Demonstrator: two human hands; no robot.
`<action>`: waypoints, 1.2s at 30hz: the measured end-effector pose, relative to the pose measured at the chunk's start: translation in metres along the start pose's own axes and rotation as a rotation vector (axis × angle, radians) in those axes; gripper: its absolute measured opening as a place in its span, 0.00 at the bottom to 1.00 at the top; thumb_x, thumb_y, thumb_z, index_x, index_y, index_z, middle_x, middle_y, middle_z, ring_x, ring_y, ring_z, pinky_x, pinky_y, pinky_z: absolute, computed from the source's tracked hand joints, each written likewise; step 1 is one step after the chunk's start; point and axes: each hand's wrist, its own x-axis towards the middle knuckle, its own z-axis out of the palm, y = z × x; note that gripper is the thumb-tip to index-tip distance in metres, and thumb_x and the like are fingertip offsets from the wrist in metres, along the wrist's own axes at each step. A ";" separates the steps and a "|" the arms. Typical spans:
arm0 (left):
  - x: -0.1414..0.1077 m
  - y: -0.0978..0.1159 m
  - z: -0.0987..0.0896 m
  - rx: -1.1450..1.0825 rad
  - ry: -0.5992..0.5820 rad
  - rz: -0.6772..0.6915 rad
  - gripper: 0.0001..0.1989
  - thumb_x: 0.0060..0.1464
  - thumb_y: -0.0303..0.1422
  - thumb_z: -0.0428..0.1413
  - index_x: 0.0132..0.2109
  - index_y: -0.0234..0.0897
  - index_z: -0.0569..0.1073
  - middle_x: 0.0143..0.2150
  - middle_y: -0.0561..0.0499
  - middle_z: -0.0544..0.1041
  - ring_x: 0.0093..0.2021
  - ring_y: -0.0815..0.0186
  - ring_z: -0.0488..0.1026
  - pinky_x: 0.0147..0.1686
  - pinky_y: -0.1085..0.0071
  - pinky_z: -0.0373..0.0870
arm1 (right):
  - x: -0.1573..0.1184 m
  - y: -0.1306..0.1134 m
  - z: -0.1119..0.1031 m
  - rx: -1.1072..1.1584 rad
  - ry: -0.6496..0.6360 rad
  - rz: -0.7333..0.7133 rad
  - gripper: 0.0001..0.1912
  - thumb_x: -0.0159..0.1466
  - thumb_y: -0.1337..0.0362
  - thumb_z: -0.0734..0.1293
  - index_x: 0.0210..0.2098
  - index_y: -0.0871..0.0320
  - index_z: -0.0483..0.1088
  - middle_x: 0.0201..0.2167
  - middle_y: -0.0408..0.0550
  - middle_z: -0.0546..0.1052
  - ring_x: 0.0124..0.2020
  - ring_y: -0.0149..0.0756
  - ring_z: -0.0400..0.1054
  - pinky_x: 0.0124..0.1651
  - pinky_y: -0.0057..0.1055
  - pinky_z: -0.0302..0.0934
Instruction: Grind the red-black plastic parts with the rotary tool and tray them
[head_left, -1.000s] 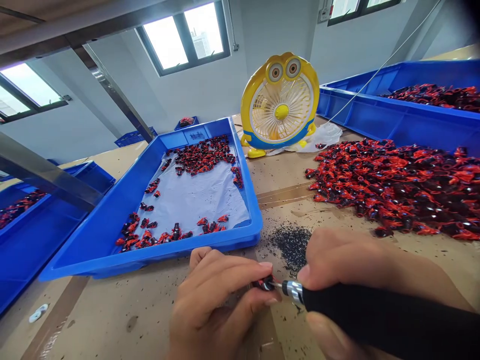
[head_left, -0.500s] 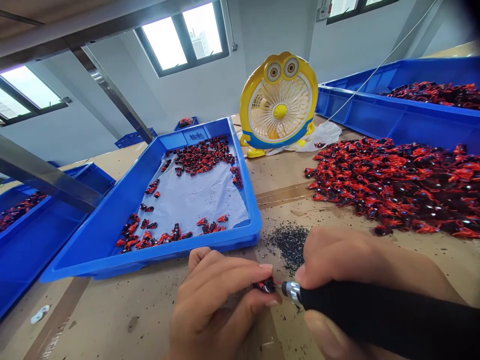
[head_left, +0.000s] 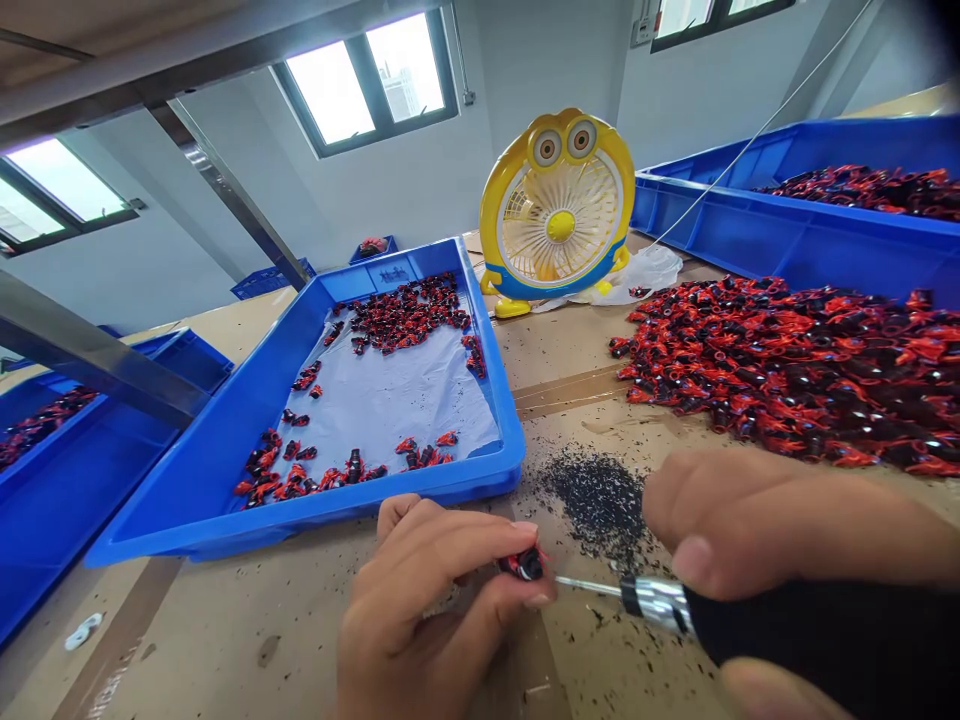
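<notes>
The left hand is closed in a pinch on a small red-and-black part, held between thumb and forefinger just above the cardboard-covered table. The part's open end faces toward the person's right.

The right hand is wrapped firmly around the black handle of a rotary tool. The tool's long axis runs nearly level from right to left, and its thin bit points at the part. The bit tip lies just right of the part and slightly below it; whether tip and part touch cannot be told. The part thus lies directly to the left of the tool, in line with the tool's axis, and the left hand is the nearer hand to it.

Positions below are given relative to the part.

- Just behind and to the right: a patch of black shavings scattered on the table.
- Behind and to the left: a blue tray lined with a pale sheet. It holds loose red-and-black pieces along its near edge and a denser cluster at its far end.
- Behind and well to the right: a large loose heap of parts lying directly on the table.
- Farther back, centre: a yellow desk fan with cartoon eyes, standing upright and facing the person.
- Far right: a second blue bin filled with the same pieces.
- Far left: further blue trays below a metal frame bar.
</notes>
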 end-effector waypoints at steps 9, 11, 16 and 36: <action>-0.001 -0.001 0.000 -0.004 -0.032 -0.018 0.13 0.65 0.29 0.69 0.55 0.42 0.80 0.43 0.58 0.88 0.37 0.68 0.78 0.45 0.64 0.65 | 0.003 -0.002 0.004 -0.012 0.147 0.014 0.10 0.72 0.52 0.68 0.40 0.50 0.72 0.21 0.45 0.72 0.22 0.39 0.70 0.21 0.35 0.60; -0.003 -0.002 0.000 0.003 -0.037 -0.025 0.13 0.66 0.29 0.69 0.55 0.43 0.80 0.41 0.60 0.88 0.35 0.68 0.76 0.45 0.64 0.65 | 0.003 -0.003 0.006 -0.017 0.186 0.000 0.13 0.73 0.48 0.66 0.39 0.50 0.71 0.20 0.44 0.70 0.19 0.36 0.65 0.20 0.36 0.57; -0.007 0.000 0.001 0.011 -0.021 -0.065 0.13 0.66 0.31 0.68 0.55 0.47 0.80 0.40 0.61 0.88 0.31 0.67 0.74 0.41 0.63 0.66 | -0.002 -0.006 0.005 -0.098 0.192 0.004 0.14 0.71 0.47 0.68 0.37 0.49 0.72 0.22 0.46 0.73 0.27 0.43 0.74 0.23 0.36 0.61; -0.011 0.008 0.006 0.037 -0.074 -0.185 0.09 0.67 0.38 0.67 0.48 0.49 0.74 0.40 0.58 0.91 0.29 0.60 0.83 0.45 0.58 0.68 | 0.005 -0.002 0.001 0.012 0.207 -0.010 0.08 0.71 0.55 0.68 0.39 0.51 0.74 0.21 0.43 0.71 0.20 0.35 0.65 0.20 0.34 0.53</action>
